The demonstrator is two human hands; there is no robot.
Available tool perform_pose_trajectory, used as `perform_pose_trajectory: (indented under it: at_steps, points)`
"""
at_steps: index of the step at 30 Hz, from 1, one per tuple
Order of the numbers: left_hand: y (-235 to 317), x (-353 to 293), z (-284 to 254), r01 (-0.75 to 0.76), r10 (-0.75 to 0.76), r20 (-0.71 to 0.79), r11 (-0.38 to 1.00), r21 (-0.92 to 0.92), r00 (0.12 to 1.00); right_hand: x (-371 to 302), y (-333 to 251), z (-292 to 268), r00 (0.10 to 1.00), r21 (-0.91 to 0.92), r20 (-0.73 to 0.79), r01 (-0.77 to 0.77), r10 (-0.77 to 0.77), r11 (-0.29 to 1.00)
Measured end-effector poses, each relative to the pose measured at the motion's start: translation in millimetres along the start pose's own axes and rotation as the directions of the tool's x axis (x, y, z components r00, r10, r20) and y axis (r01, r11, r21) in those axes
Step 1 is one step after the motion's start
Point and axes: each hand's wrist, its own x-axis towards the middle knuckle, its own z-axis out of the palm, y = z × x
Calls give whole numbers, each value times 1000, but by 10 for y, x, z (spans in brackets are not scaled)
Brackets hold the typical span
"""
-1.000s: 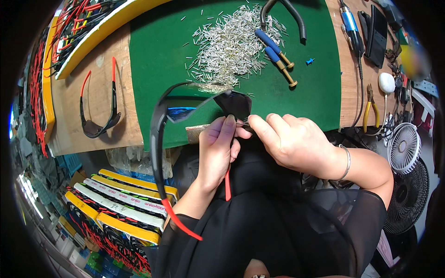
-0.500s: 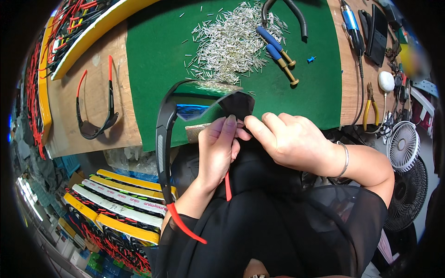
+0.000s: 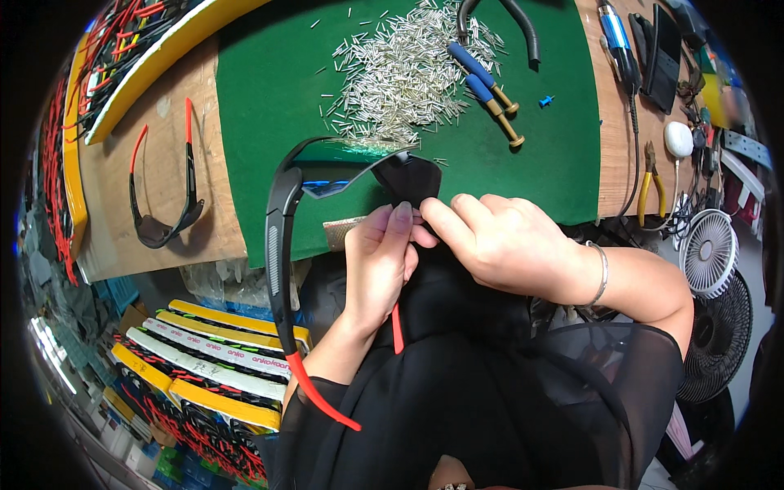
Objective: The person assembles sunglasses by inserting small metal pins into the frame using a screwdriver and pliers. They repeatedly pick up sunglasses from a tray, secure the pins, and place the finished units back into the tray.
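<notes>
A pair of wraparound sunglasses with a black frame, red temple tips and a dark mirrored lens is held up over the near edge of the green mat. My left hand is closed on them by the hinge on the right, thumb against the fingers. One red tip hangs below this hand. My right hand meets the left fingertips at that hinge, its thumb and forefinger pinched together. What lies between those right fingertips is hidden.
Beyond the sunglasses lies a heap of small metal pins, with two blue-handled screwdrivers beside it. Another pair of sunglasses rests on the wooden table at left. Yellow-handled pliers and a small white fan are at right.
The sunglasses have tilted slightly and shifted a little left, so less of the mirrored lens shows. Both hands stay together at the hinge.
</notes>
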Motion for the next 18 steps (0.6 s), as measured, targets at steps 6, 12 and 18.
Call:
perform_pose_trajectory:
  at_steps: [6,12,18]
  points:
    - [67,-4,73,61,-61,13,998,-9,998,-113,44,18,998,-74,-57,15,-19,997]
    - [142,-71,33,56,-57,-3,993,-102,998,-535,434,-245,923,-20,-254,-303,289,953]
    - [232,-146,243,102,-99,228,995,0,969,-568,672,-123,844,-256,-314,-515,434,818]
